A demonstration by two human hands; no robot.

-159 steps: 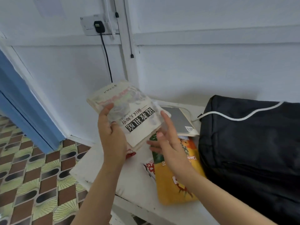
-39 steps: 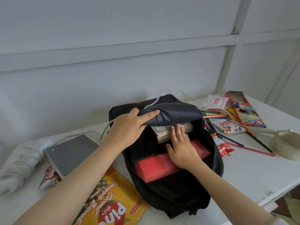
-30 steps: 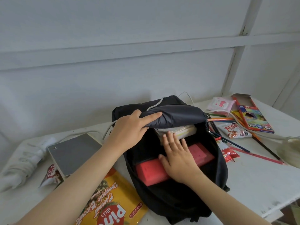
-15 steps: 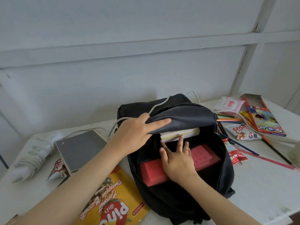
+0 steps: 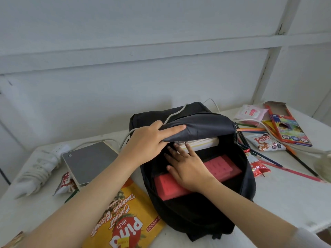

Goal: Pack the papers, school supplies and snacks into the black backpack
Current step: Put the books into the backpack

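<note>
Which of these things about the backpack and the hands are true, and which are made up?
1. The left hand holds up the flap of the black backpack. True.
2. The right hand is outside the backpack. False: it reaches inside, over the red case, fingers touching the stacked papers.
3. The yellow biscuit bag is packed. False: it lies on the table, left of the backpack.
4. Coloured pencils lie right of the backpack. True.
</note>
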